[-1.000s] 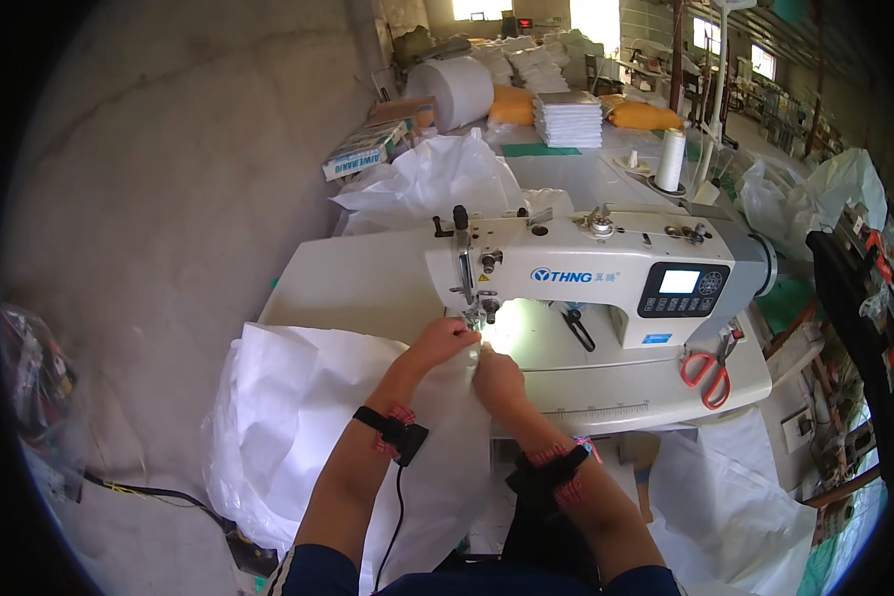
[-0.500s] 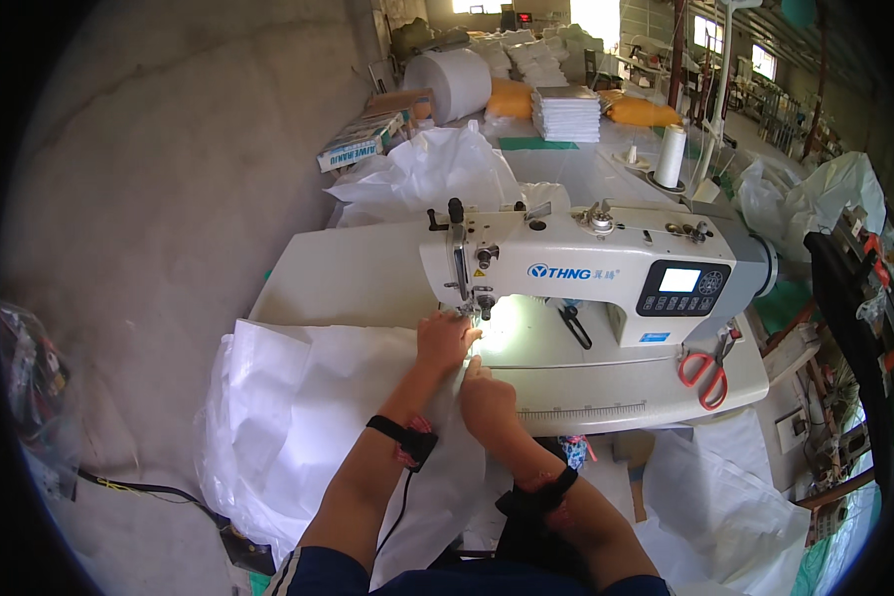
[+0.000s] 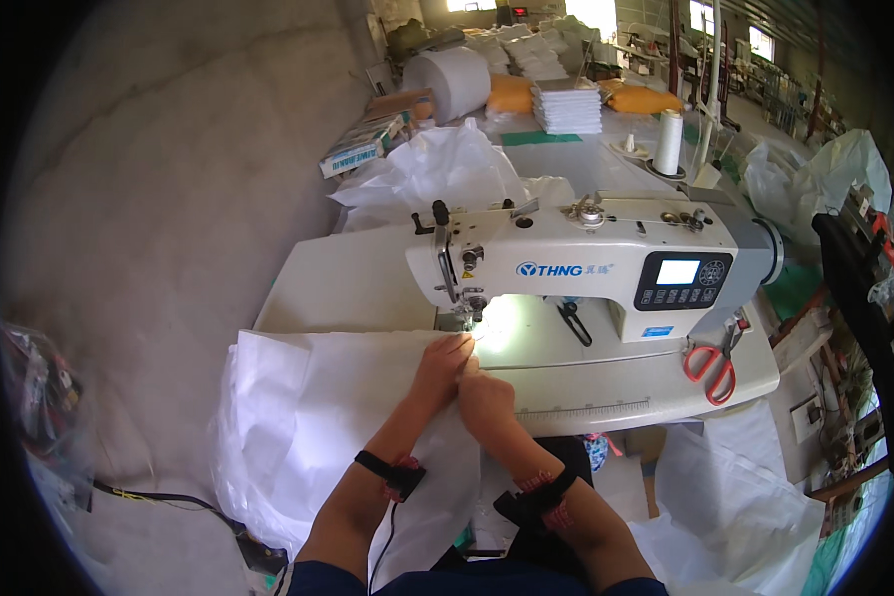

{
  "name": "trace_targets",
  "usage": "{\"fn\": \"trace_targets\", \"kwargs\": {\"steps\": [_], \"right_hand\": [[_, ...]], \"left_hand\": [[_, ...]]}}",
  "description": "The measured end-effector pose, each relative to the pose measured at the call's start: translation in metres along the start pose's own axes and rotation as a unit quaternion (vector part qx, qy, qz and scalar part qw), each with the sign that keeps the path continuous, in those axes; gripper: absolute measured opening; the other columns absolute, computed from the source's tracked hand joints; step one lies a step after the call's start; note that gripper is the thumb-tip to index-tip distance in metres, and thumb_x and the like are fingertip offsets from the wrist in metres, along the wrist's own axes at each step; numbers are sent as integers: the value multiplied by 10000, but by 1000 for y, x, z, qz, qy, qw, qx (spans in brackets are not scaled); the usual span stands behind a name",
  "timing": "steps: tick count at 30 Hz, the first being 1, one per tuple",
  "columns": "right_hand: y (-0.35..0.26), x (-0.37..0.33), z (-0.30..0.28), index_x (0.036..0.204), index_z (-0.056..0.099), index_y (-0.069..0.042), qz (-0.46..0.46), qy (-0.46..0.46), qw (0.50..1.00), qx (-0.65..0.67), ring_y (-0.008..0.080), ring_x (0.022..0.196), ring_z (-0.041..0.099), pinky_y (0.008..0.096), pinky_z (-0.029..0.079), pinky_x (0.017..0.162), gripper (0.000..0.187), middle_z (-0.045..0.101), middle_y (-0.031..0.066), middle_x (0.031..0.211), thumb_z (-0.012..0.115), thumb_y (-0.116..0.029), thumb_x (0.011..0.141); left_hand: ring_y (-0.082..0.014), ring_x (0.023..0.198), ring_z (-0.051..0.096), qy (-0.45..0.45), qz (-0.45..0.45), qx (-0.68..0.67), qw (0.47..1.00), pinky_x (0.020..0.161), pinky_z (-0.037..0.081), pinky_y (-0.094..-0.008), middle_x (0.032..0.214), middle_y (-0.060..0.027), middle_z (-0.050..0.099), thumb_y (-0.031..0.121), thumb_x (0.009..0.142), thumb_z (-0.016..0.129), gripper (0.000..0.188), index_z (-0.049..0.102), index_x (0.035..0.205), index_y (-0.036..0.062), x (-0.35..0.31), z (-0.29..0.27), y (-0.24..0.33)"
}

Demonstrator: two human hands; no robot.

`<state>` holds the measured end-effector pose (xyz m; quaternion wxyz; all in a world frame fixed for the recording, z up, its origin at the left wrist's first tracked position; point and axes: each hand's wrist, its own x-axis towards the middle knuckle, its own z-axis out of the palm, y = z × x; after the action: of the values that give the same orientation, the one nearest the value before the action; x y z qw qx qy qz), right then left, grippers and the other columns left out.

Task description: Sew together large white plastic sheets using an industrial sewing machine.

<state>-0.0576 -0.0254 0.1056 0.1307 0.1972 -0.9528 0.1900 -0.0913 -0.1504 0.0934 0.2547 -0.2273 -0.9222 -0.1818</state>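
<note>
The fingers (image 3: 452, 348) hide part of the white sheet (image 3: 353, 387) beneath them.

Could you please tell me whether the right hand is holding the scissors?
No, the scissors lie on the table, well to the right of the right hand.
</note>
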Motion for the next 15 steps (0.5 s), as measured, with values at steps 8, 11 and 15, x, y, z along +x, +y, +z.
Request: {"fn": "trace_targets", "kwargs": {"steps": [8,11,15], "right_hand": [[-6,17,1,984,539,59,8,-38,999,17,222,604,657,305,503,507,250,644,96,671,519,-92,786],[-7,17,6,1062,520,94,10,-41,999,23,227,604,658,312,507,519,330,647,100,674,512,-91,789],[-7,16,11,1098,510,98,50,-34,997,43,280,620,652,368,509,552,352,642,143,674,471,-100,809]], "left_hand": [[-306,1003,526,-1,-24,-45,999,875,429,-376,1095,-123,549,99,755,594,320,598,1071,47,9,-1,-15],[-303,992,530,12,-10,-57,998,844,445,-375,1079,-127,547,68,747,595,307,606,1053,48,7,1,-19],[-291,980,534,28,-58,-94,994,825,453,-367,995,-113,579,47,741,602,243,638,981,55,2,3,-23]]}}
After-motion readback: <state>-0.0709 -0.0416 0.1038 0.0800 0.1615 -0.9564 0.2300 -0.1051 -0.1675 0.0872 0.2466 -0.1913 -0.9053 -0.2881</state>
